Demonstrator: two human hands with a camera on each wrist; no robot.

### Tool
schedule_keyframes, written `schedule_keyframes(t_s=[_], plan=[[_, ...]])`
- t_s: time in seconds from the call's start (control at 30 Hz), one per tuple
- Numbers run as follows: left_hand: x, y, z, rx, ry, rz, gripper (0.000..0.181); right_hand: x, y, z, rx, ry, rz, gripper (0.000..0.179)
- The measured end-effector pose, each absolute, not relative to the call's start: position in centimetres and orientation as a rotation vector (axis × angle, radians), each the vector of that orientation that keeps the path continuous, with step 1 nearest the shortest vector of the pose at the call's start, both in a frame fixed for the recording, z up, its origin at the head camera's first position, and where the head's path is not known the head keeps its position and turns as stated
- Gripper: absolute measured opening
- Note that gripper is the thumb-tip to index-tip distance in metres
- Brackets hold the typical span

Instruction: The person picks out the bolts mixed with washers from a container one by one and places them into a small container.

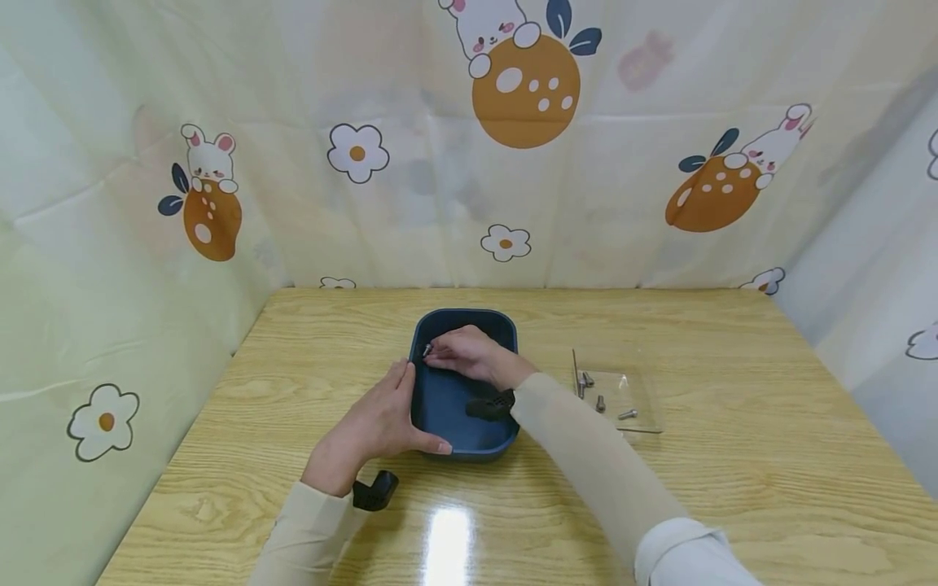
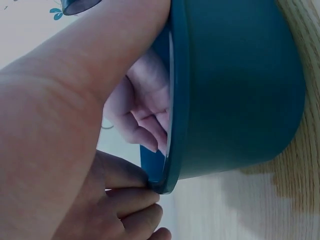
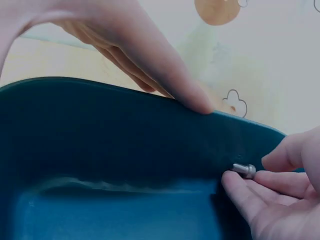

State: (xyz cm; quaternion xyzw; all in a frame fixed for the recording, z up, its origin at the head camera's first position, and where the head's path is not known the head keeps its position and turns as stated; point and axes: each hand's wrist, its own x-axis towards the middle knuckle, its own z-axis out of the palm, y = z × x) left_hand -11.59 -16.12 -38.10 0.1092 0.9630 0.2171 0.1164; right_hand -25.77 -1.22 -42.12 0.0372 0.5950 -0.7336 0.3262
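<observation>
A dark blue plastic bin [image 1: 442, 411] stands on the table in front of me. My left hand [image 1: 377, 415] holds it at the near left corner, the thumb along the near rim and the fingers at the left wall. In the right wrist view, a left fingertip lies on the bin's rim. My right hand [image 1: 469, 354] reaches down inside the bin near its left wall. At its fingertips it holds a small silver bolt [image 3: 243, 170], whose shank points toward the wall, above the bin floor [image 3: 125, 215].
To the right of the bin lies a clear plastic tray [image 1: 645, 403] with several bolts [image 1: 600, 404] in it. The wood-grain table [image 1: 747, 456] runs back to a patterned curtain [image 1: 410, 220]. Black wrist mounts [image 1: 375, 491] sit on both arms.
</observation>
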Motion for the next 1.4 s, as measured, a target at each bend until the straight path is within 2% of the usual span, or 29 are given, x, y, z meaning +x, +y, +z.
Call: schedule_keyframes(t_s=[0.9, 1.4], plan=[[-11.5, -16.1, -38.1, 0.297, 2.814, 0.639, 0.130, -24.8, -2.3, -42.9, 0.163, 1.589, -1.889, 0.023], [-11.5, -16.0, -38.1, 0.278, 2.828, 0.673, 0.132, -24.2, -0.7, -41.9, 0.087, 1.641, -1.878, 0.022]])
